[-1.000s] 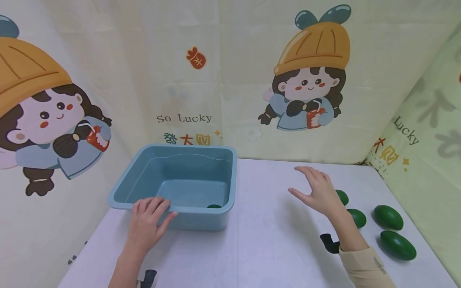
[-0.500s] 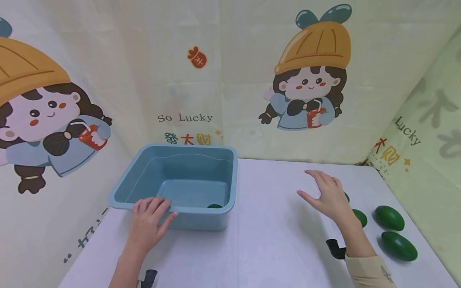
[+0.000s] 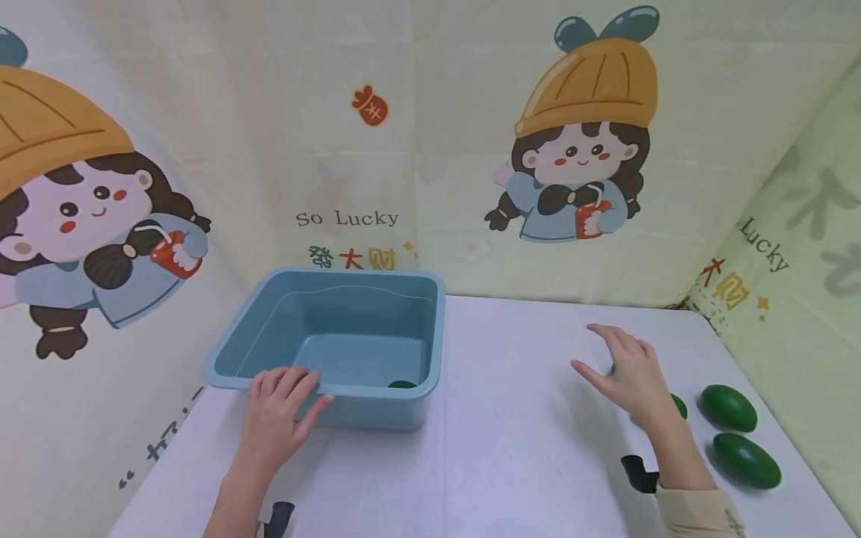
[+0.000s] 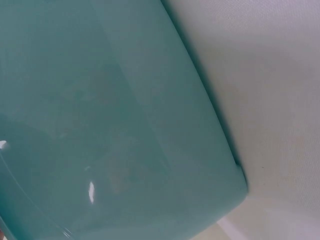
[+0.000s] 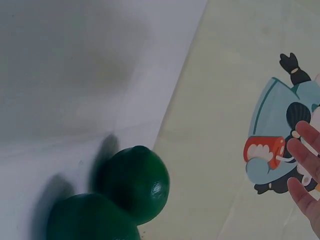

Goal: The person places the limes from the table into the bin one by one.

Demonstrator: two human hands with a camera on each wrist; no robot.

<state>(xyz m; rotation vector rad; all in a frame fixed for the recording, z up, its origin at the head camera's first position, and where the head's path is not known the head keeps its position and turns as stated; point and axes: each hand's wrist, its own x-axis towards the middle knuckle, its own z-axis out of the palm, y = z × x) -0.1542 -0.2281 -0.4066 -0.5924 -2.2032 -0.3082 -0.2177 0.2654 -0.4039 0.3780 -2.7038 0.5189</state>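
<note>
A blue-grey plastic basin [image 3: 377, 409] stands on the table at the left. My left hand [image 3: 274, 422] grips its near rim, fingers over the edge and thumb on the outside. Part of a dark green thing [image 3: 402, 385] shows inside the basin by the near wall. To the right, my right hand [image 3: 628, 379] hovers with fingers and thumb spread, holding nothing. Several smooth, dark green oval fruits [image 3: 728, 408] lie beside and beneath it, some partly hidden by the hand and forearm. Two of the fruits [image 5: 135, 185] lie close together in the right wrist view.
White table [image 3: 498, 433] lies between the basin and the fruits. A printed cloth [image 3: 457, 187] hangs directly behind the table and along its sides. Dark camera mounts [image 3: 639, 474] sit at the wrists. The basin's wall [image 4: 100, 100] fills most of the left wrist view.
My right hand has moved rightward and slightly nearer, over the fruits, covering more of those on the left. The left hand stays on the basin's rim.
</note>
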